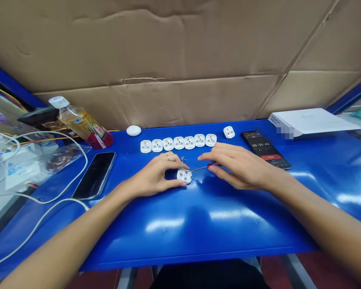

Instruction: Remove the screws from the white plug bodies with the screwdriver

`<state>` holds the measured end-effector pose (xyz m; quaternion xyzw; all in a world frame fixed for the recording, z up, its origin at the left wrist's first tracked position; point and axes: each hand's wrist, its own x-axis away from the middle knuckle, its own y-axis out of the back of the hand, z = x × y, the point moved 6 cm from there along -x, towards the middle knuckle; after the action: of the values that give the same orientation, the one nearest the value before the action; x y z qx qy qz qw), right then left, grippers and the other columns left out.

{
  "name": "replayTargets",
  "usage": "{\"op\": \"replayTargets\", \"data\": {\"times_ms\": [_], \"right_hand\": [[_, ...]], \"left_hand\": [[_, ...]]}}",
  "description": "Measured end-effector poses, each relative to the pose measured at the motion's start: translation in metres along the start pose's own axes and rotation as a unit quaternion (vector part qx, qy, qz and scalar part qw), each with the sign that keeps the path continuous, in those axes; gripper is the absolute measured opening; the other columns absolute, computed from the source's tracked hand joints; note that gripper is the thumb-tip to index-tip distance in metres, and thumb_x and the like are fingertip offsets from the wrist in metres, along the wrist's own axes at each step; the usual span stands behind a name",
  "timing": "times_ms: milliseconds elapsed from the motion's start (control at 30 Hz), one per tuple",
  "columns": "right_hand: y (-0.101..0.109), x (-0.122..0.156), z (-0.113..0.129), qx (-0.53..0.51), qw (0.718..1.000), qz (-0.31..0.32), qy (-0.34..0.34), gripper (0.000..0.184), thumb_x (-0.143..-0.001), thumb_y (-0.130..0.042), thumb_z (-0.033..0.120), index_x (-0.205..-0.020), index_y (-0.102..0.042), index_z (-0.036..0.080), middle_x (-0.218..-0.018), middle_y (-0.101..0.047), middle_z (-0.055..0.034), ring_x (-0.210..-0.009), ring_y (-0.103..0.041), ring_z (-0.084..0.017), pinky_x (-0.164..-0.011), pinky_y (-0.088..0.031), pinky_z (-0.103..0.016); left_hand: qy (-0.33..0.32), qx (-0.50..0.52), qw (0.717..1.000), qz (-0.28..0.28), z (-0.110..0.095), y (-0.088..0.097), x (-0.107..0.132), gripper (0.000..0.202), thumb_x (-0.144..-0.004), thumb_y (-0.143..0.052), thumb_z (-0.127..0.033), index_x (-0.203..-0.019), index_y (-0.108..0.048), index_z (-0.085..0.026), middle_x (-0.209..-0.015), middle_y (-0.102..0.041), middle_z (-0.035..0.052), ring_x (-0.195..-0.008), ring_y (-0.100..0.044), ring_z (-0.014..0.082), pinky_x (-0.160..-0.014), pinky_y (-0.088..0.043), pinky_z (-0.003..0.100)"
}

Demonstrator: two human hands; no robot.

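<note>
Left hand (155,176) is clamping a white plastic plug body (184,176), right hand (240,166) just apart is pinching a red-handled steel screwdriver (198,168) on it; uneven pressure could slip the tip.

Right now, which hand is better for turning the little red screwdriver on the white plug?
Your right hand, I think. It holds the red-handled screwdriver, and the tip reaches the white plug body. Your left hand looks busy gripping that plug on the blue table.
</note>
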<state>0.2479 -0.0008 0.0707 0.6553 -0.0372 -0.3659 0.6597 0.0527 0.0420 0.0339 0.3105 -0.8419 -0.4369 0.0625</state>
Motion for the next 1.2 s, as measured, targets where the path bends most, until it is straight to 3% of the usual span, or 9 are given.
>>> {"op": "replayTargets", "data": {"times_ms": [133, 300, 467, 633, 833, 967, 1033, 1133, 1200], "right_hand": [[-0.001, 0.000, -0.004, 0.012, 0.998, -0.035, -0.047, 0.024, -0.108, -0.046, 0.027, -0.120, -0.062, 0.016, -0.098, -0.077, -0.0096, -0.084, -0.072, -0.024, -0.076, -0.057, -0.037], [0.001, -0.001, -0.001, -0.072, 0.994, -0.047, -0.070, 0.026, -0.099, -0.050, 0.019, -0.124, -0.055, 0.018, -0.111, -0.072, -0.0116, -0.094, -0.071, -0.023, -0.082, -0.058, -0.036], [-0.002, 0.001, -0.007, -0.051, 0.990, -0.041, -0.127, 0.015, -0.103, -0.052, 0.027, -0.116, -0.057, 0.021, -0.093, -0.073, -0.0058, -0.077, -0.071, -0.021, -0.069, -0.055, -0.033], [-0.002, -0.001, -0.005, -0.102, 0.989, -0.057, -0.089, 0.025, -0.095, -0.053, 0.016, -0.119, -0.055, 0.019, -0.107, -0.070, -0.0103, -0.091, -0.070, -0.022, -0.079, -0.057, -0.035], [0.000, 0.000, -0.007, -0.021, 0.993, -0.048, -0.103, 0.014, -0.104, -0.051, 0.024, -0.113, -0.060, 0.019, -0.089, -0.074, -0.0045, -0.073, -0.070, -0.020, -0.067, -0.052, -0.032], [0.004, -0.002, 0.001, -0.034, 0.996, -0.071, -0.042, 0.021, -0.096, -0.049, 0.017, -0.115, -0.058, 0.018, -0.101, -0.072, -0.0099, -0.084, -0.069, -0.022, -0.075, -0.056, -0.034], [0.003, -0.002, 0.000, -0.035, 0.995, -0.061, -0.064, 0.022, -0.097, -0.051, 0.021, -0.118, -0.056, 0.017, -0.099, -0.072, -0.0098, -0.081, -0.069, -0.022, -0.072, -0.056, -0.034], [-0.001, 0.000, -0.009, -0.025, 0.990, -0.029, -0.135, 0.019, -0.102, -0.053, 0.028, -0.119, -0.056, 0.020, -0.081, -0.071, -0.0027, -0.066, -0.068, -0.021, -0.060, -0.051, -0.030], [-0.002, 0.002, -0.010, -0.049, 0.988, -0.034, -0.142, 0.017, -0.100, -0.054, 0.025, -0.117, -0.056, 0.022, -0.084, -0.071, -0.0021, -0.067, -0.069, -0.020, -0.062, -0.051, -0.029]], "left_hand": [[0.011, 0.009, 1.000, 0.000, 0.001, -0.001, 0.000, 0.039, -0.091, -0.079, -0.044, -0.124, -0.075, -0.024, -0.112, -0.073, 0.0070, -0.106, -0.067, 0.0233, -0.095, -0.052, 0.036], [0.000, 0.014, 1.000, -0.008, 0.000, -0.003, 0.000, 0.038, -0.092, -0.077, -0.041, -0.126, -0.073, -0.023, -0.117, -0.073, 0.0080, -0.110, -0.067, 0.0245, -0.098, -0.052, 0.037], [-0.008, 0.007, 1.000, -0.013, -0.003, -0.003, 0.000, 0.035, -0.093, -0.076, -0.039, -0.124, -0.073, -0.023, -0.117, -0.074, 0.0076, -0.110, -0.067, 0.0239, -0.098, -0.053, 0.037], [-0.008, 0.003, 1.000, -0.012, -0.004, -0.003, 0.001, 0.035, -0.093, -0.076, -0.039, -0.124, -0.073, -0.022, -0.117, -0.073, 0.0074, -0.110, -0.066, 0.0231, -0.098, -0.052, 0.036], [-0.005, 0.005, 1.000, -0.011, -0.003, -0.003, 0.001, 0.036, -0.093, -0.076, -0.040, -0.124, -0.072, -0.022, -0.117, -0.073, 0.0074, -0.111, -0.065, 0.0232, -0.098, -0.052, 0.036], [-0.010, -0.001, 1.000, -0.012, -0.003, -0.002, 0.001, 0.036, -0.093, -0.076, -0.039, -0.124, -0.072, -0.021, -0.116, -0.073, 0.0076, -0.110, -0.065, 0.0228, -0.098, -0.052, 0.036], [-0.011, -0.001, 1.000, -0.013, -0.003, -0.002, 0.001, 0.036, -0.093, -0.076, -0.039, -0.124, -0.072, -0.021, -0.115, -0.073, 0.0075, -0.110, -0.065, 0.0230, -0.098, -0.052, 0.036], [-0.010, -0.003, 1.000, -0.012, -0.003, -0.002, 0.001, 0.036, -0.093, -0.076, -0.038, -0.124, -0.072, -0.021, -0.115, -0.073, 0.0068, -0.110, -0.066, 0.0227, -0.097, -0.052, 0.036], [-0.010, -0.003, 1.000, -0.012, -0.004, -0.002, 0.001, 0.036, -0.093, -0.076, -0.038, -0.125, -0.072, -0.021, -0.116, -0.073, 0.0066, -0.110, -0.066, 0.0222, -0.097, -0.052, 0.035]]}}
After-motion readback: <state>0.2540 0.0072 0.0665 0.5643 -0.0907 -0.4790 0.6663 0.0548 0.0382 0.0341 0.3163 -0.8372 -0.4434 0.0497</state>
